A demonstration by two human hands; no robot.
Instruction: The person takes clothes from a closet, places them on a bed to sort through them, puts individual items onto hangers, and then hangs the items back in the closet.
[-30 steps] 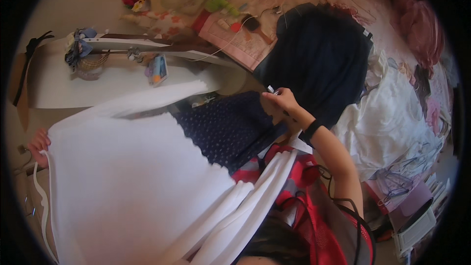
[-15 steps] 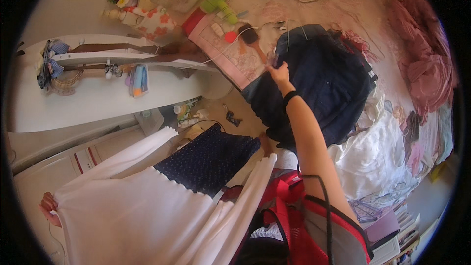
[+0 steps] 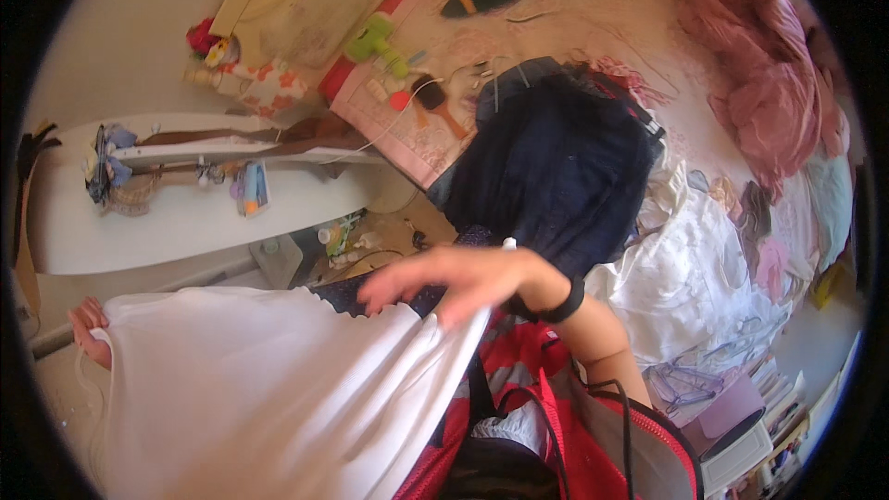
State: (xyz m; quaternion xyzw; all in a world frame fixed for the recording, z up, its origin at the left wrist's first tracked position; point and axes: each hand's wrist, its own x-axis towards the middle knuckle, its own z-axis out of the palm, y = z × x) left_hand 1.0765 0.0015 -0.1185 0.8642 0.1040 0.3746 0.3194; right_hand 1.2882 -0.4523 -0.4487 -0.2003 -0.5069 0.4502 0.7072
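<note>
A white long-sleeved top (image 3: 250,380) is stretched across my front. At its far left corner my left hand (image 3: 90,331) is closed on the cloth. My right hand (image 3: 454,282), a little blurred, hovers over the top's right side with its fingers stretched out to the left. Its thumb is close to the white cloth; whether it touches, I cannot tell. Dark blue dotted fabric (image 3: 343,296) shows in part behind the top's upper edge. Beyond my right hand, a dark navy garment (image 3: 565,167) lies heaped on the bed.
A green hair dryer (image 3: 375,42) and a paddle brush (image 3: 435,97) lie on the bed (image 3: 648,65). White satiny cloth (image 3: 685,278) and pink cloth (image 3: 759,65) lie to the right. Hangers (image 3: 685,384) are at lower right, a white shelf (image 3: 185,222) at left.
My right hand has come back from the navy garment to above the white top. The top's sleeves no longer show spread out, and its cloth is pulled wider. The left hand keeps its grip.
</note>
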